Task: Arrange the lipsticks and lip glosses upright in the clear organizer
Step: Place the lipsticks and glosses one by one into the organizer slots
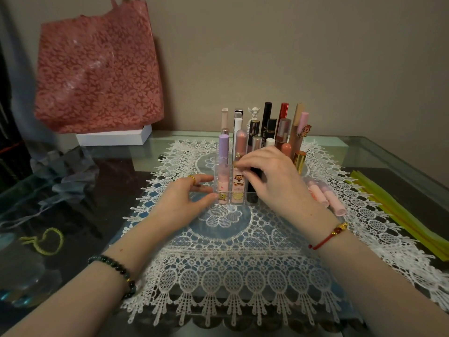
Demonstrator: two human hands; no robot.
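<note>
A person's two hands work at a clear organizer (215, 166) standing at the centre of a white lace mat (230, 239) on a glass table (97, 166). Its compartments hold many tubes upright: a lavender-capped gloss (223, 152) at the front left, a gold lipstick (300, 159) at the right edge, and taller black, red and beige tubes behind. The left hand (184, 203), at eight o'clock from the organizer, rests loosely spread fingertips against its front-left corner, steadying it and holding nothing. The right hand (272, 176), at four o'clock, curls its fingers over the top of a black tube (252, 195) standing in the front row, apparently gripping it. Two pink glosses (323, 194) lie flat on the mat at three o'clock, not yet sorted. These tubes look light, rigid and smooth, so likely slippery; pinching near the cap should allow a straight drop into a slot. The light organizer may tip or slide if knocked.
</note>
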